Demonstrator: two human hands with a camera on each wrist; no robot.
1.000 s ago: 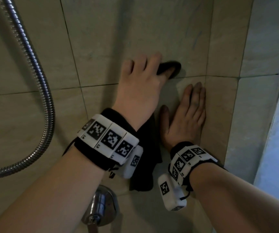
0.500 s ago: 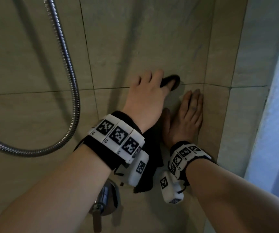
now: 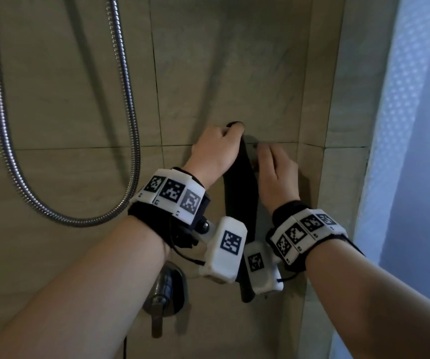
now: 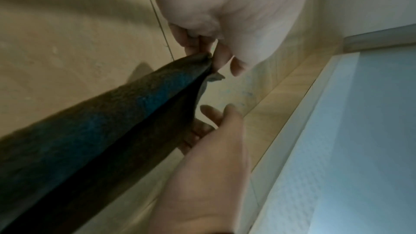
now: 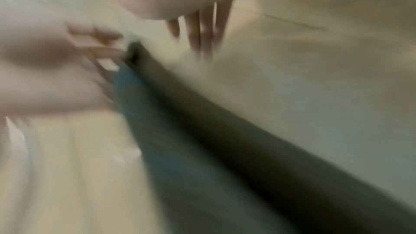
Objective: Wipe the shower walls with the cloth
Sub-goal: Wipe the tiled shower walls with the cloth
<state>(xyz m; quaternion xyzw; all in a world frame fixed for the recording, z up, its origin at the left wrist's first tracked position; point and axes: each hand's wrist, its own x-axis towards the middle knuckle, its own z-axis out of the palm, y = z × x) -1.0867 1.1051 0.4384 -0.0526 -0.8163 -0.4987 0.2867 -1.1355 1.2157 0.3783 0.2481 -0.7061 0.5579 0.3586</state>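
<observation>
A dark cloth [image 3: 240, 198] hangs down in a long fold in front of the beige tiled shower wall [image 3: 234, 60]. My left hand [image 3: 232, 130] pinches its top end, fingers curled over it; the left wrist view shows that pinch [image 4: 207, 54] on the cloth [image 4: 112, 122]. My right hand [image 3: 260, 154] is just right of the cloth, fingers loosely bent beside its edge. In the left wrist view some right fingers [image 4: 195, 131] lie behind the cloth's edge. The blurred right wrist view shows the right fingers [image 5: 200, 31] extended and apart from the cloth [image 5: 202, 131].
A metal shower hose [image 3: 128, 99] loops down the wall at the left. A chrome tap handle [image 3: 164, 288] sticks out below my left wrist. A pale frosted panel [image 3: 403, 151] closes the right side, past the wall's corner.
Both hands were flat on the wall, the left pressing the cloth. Now the left has curled round the cloth's top and the right has come off the tile toward it.
</observation>
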